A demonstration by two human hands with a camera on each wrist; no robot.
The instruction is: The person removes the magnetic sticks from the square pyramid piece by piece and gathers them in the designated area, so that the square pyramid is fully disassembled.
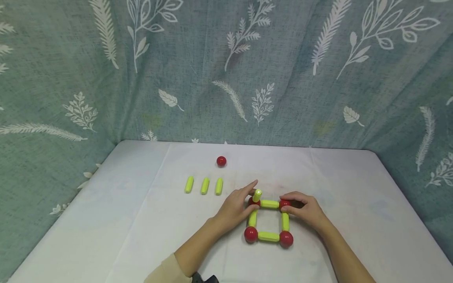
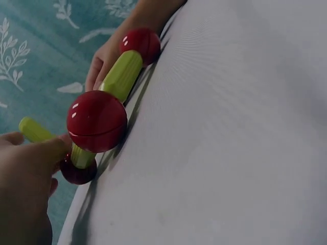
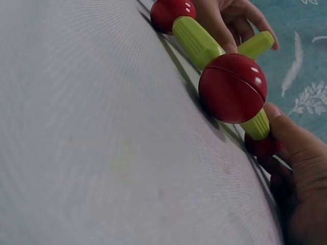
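A flat square of four red balls and four yellow-green rods (image 1: 268, 236) lies on the white table (image 1: 141, 236). My left hand (image 1: 253, 195) pinches a short yellow-green rod (image 1: 257, 194) standing upright on the square's far-left ball (image 1: 253, 203). My right hand (image 1: 285, 205) grips the far-right ball (image 1: 284, 203) between thumb and fingers. In the left wrist view the near-left ball (image 2: 97, 121) fills the foreground, with the upright rod (image 2: 34, 130) by my fingers (image 2: 30, 158). The right wrist view shows the near-right ball (image 3: 232, 88) and my thumb (image 3: 291, 135) on the far-right ball (image 3: 260, 147).
Three loose yellow-green rods (image 1: 204, 185) lie side by side to the left of the square. A single red ball (image 1: 221, 161) sits behind them near the back of the table. A leaf-patterned green curtain (image 1: 226, 70) hangs round the back and sides.
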